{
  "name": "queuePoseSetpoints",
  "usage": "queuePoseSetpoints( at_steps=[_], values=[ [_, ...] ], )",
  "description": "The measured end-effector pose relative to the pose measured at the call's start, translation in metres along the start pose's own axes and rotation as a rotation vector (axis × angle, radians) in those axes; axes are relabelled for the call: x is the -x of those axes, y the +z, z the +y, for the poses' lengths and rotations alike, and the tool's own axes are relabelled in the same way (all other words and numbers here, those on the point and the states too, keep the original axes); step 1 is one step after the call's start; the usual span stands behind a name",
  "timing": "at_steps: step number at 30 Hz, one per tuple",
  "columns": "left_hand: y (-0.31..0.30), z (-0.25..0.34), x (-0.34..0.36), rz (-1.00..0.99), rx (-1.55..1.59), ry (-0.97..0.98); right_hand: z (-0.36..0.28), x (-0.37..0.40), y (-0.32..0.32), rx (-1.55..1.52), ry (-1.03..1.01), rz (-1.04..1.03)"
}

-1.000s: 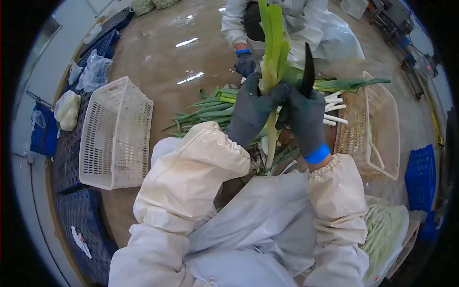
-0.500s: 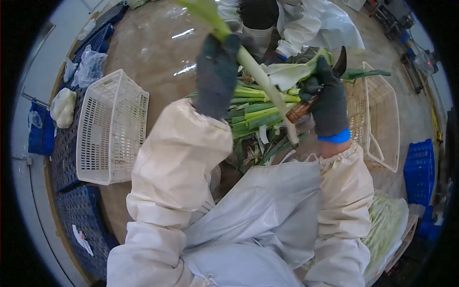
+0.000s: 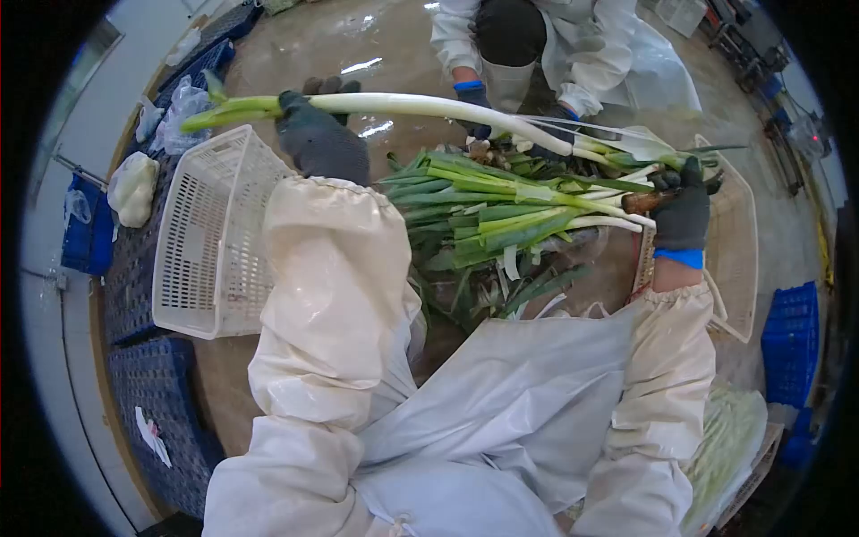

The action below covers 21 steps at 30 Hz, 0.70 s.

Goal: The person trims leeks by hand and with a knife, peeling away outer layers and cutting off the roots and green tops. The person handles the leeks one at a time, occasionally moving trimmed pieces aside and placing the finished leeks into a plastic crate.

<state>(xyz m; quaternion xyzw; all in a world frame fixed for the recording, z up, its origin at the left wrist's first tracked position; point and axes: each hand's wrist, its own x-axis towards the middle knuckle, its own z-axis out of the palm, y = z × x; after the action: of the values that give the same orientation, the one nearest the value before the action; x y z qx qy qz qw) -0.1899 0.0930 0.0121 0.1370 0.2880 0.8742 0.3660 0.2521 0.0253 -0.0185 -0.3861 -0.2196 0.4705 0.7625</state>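
My left hand [image 3: 324, 139], in a dark glove, is closed around a long leek [image 3: 429, 105] near its green end. The leek lies nearly level, its white shaft pointing right. My right hand [image 3: 684, 213], gloved with a blue cuff, is closed on the brown wooden handle [image 3: 638, 204] of a knife; its blade is hidden now. A pale peeled leaf [image 3: 649, 146] stretches between the leek's white end and the right hand. Below, a pile of leeks [image 3: 501, 210] lies between my hands, with loose trimmings [image 3: 528, 286] in front of it.
A white plastic crate [image 3: 192, 251] stands at left, another crate [image 3: 734, 251] at right. Opposite me, a co-worker's gloved hand [image 3: 472, 107] is by the pile. Blue pallets [image 3: 152, 380] line the left; a bag of pale green vegetables [image 3: 729, 438] sits lower right.
My left hand has moved left and the leek has swung from steep to nearly level. My right hand has moved right and down, with a leaf strip drawn out from the leek.
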Motion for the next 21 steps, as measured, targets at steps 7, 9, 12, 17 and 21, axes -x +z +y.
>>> queuePoseSetpoints(
  at_steps=[7, 9, 12, 17, 21],
  values=[
    [0.02, 0.026, 0.022, 0.164, -0.26, 0.123, -0.044, -0.017, -0.03, -0.099, -0.106, 0.221],
    [0.017, 0.029, 0.021, 0.13, -0.263, 0.136, -0.054, -0.019, -0.045, -0.099, -0.112, 0.154],
    [0.014, 0.031, 0.018, 0.089, -0.256, 0.144, -0.064, -0.052, -0.107, 0.194, -0.227, 0.108],
    [0.01, 0.035, 0.017, -0.012, -0.232, 0.093, -0.08, -0.047, -0.115, 0.233, -0.309, 0.243],
    [0.008, 0.035, 0.014, -0.113, -0.198, 0.003, -0.092, -0.069, -0.156, 0.145, -0.299, 0.229]
  ],
)
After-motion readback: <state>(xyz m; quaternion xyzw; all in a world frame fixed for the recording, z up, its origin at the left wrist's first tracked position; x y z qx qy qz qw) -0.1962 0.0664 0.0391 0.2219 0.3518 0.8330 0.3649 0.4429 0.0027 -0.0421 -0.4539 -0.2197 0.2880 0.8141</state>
